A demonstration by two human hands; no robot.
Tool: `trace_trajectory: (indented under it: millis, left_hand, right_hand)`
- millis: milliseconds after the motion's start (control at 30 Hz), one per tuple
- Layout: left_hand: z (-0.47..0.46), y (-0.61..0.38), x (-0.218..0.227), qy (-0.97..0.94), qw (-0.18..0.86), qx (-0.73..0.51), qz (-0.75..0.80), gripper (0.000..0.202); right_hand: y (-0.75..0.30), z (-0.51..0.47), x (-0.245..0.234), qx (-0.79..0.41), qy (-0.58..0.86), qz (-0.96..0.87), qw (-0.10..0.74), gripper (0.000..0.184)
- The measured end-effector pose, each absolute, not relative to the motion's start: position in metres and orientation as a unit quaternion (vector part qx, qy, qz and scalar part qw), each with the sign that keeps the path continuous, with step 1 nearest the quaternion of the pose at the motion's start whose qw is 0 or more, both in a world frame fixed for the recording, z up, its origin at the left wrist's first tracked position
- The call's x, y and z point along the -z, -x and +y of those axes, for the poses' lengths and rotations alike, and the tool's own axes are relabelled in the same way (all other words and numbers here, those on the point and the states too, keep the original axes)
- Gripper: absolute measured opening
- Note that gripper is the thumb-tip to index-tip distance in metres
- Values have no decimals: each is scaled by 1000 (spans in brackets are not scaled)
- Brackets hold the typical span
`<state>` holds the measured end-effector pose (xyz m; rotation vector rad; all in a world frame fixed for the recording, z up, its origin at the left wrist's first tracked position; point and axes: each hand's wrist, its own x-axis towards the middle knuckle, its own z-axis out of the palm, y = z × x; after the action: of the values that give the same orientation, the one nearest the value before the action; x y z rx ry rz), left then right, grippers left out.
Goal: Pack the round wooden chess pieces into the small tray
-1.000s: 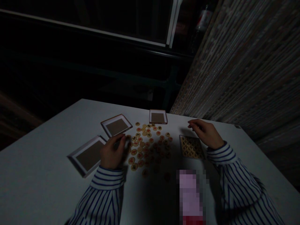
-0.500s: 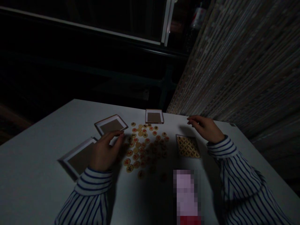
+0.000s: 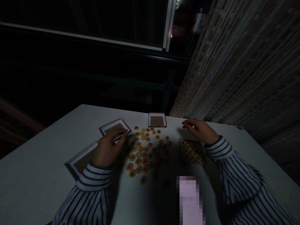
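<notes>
My left hand (image 3: 107,150) hovers over the left side of the table, its thumb tip close to the curled fingertips. I cannot make out anything between them. Beside it lie many round Chinese chess pieces (image 3: 138,161), with red or black characters, some blank side up. My right hand (image 3: 202,131) hangs just above a small box (image 3: 203,153) packed with chess pieces in rows. Its fingers curl in toward the thumb, and any held item is too small or hidden to see. Both sleeves are striped.
A shallow box (image 3: 100,128) lies behind my left hand, and a larger one (image 3: 72,168) is partly covered by it. Another shallow box (image 3: 157,126) stands at the far table edge (image 3: 86,106). A bead curtain (image 3: 225,68) hangs at right; a blurred pink shape (image 3: 189,200) is in front.
The view has shifted slightly, so table and pieces sit lower and further right. My right hand has moved a little left, nearer the filled box. My left hand keeps much the same pose.
</notes>
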<state>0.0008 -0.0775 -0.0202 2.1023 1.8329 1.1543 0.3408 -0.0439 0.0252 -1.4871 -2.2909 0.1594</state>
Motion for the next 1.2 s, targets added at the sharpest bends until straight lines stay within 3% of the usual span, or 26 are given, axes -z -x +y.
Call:
trace_trajectory:
  millis: [667, 1200]
  left_hand:
    - [-6, -42, 48, -800, 119, -191, 557, 32]
    - [18, -71, 68, -823, 74, -149, 543, 27]
  right_hand:
    - [-265, 29, 28, -126, 489, -863, 2, 32]
    - [-242, 50, 55, -140, 499, -855, -18, 41]
